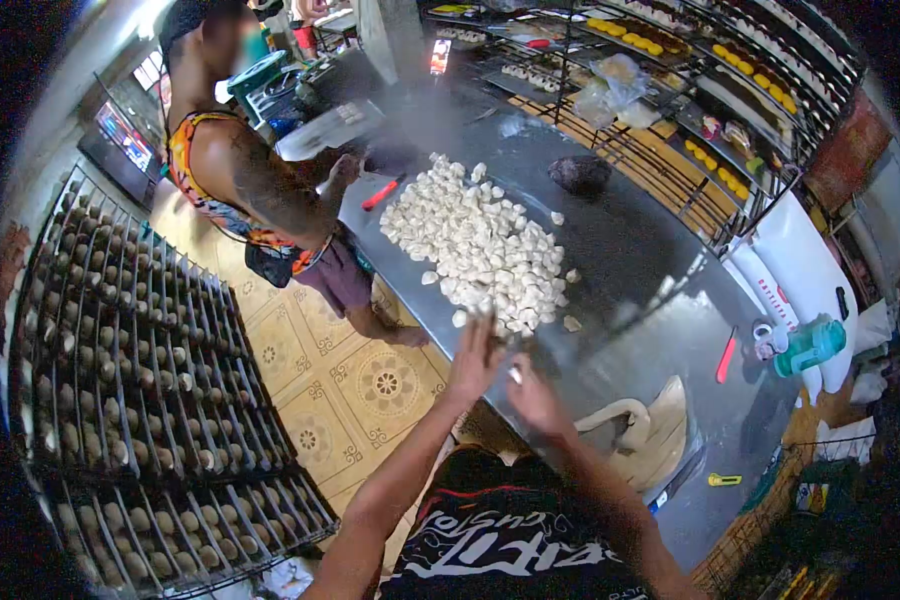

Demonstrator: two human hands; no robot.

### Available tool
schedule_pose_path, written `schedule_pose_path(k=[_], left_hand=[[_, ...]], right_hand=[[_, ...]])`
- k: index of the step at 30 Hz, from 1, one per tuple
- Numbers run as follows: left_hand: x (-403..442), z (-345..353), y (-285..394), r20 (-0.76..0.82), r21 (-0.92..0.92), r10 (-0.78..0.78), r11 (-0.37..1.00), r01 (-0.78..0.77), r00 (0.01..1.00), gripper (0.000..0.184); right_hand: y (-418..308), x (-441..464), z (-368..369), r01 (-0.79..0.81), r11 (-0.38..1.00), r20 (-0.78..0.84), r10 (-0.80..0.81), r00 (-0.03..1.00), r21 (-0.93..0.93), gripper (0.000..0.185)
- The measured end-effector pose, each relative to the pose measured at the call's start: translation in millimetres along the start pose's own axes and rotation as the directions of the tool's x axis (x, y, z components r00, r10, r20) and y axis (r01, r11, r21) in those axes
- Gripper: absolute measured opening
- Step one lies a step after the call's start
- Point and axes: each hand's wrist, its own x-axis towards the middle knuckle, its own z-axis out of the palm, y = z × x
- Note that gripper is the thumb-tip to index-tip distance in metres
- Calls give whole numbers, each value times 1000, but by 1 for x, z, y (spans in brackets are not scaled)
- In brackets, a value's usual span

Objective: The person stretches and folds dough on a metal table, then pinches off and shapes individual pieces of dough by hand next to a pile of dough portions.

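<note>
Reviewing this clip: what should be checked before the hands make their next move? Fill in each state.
1. Both hands visible: ok; the left hand and right hand are by the near end of the dough pieces.
2. Right hand's hold identified: cannot tell; something small and pale shows at its fingers.
3. Dough pieces all together: not ok; a few lie apart from the pile.
4. Co-worker's hand clear: ok; it is near the pile's far end.
5. Yellow tool away from both hands: ok.

open lane: tabletop (652, 240) right of dough pieces (480, 240) | far-end obstacle: dark lump (579, 174)
</note>
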Motion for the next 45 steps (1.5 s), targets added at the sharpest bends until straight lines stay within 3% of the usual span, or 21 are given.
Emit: schedule_pose_path(k=[1,2,4,5,7,8,10,12,15,18,20,22,24,25,27,28,33,37,40,42,45], left_hand=[[-18,-1,-5,370,-109,-1,993,45,929,45],[-29,-2,-11,687,-194,41,973,129,726,44],[-14,-39,54,291,-645,379,756,-113,878,43],[-33,-21,42,286,-655,381,748,-111,879,43],[-84,19,-1,689,19,-262,939,344,676,48],[-82,18,2,684,22,-268,937,348,679,48],[-82,10,15,595,172,-336,941,293,730,50],[-67,8,28,486,307,-367,921,239,793,52],[-34,3,16,441,279,-411,908,314,798,54],[-10,13,-6,238,155,-305,949,274,922,44],[15,2,13,119,19,-236,972,236,964,42],[25,-36,53,296,-454,-184,836,308,937,44],[1,-43,48,644,-257,98,962,95,758,43],[-40,-7,23,694,-214,-90,922,324,715,40],[-78,33,-27,868,-93,-66,952,292,493,35],[-74,36,-16,866,-103,-59,951,293,496,35],[-82,22,26,541,414,-460,874,253,704,34],[-60,25,-4,280,99,-268,963,250,922,48],[-22,13,4,376,296,-368,917,266,850,48],[-2,15,3,-30,-65,-119,991,117,992,40],[-3,-5,19,-56,80,134,988,-129,989,44]], right_hand=[[19,4,11,-44,994,-73,52,996,104,36],[29,6,22,-83,974,-142,115,983,211,37],[48,-5,38,-20,995,-218,39,975,93,36],[58,-14,42,39,998,-279,-48,959,-38,35],[69,-20,46,146,942,-357,-253,899,-301,34],[64,-16,43,153,941,-352,-260,899,-302,34],[46,-12,42,-23,932,-95,-12,995,-361,33],[25,-4,25,-166,864,134,257,957,-475,32],[-7,-5,7,-49,930,192,126,973,-364,30],[-32,-17,-6,61,969,258,4,966,-241,29],[-43,-12,-27,-185,979,-7,185,983,-81,27],[-53,-7,-30,-357,921,-210,384,899,154,25],[-25,-5,4,-202,975,-231,218,948,90,26],[2,-7,25,-59,998,-257,59,965,9,27],[47,-12,41,210,960,-259,-253,932,-184,29],[49,-13,35,206,959,-258,-252,933,-193,29],[36,-23,28,-38,991,-37,33,999,-130,33],[12,-15,11,3,969,86,18,996,-246,38],[-29,-20,4,-1,976,83,19,996,-216,37],[-43,-19,-10,-20,981,41,28,999,-195,37],[33,-6,24,-22,995,-48,18,999,-95,38]])
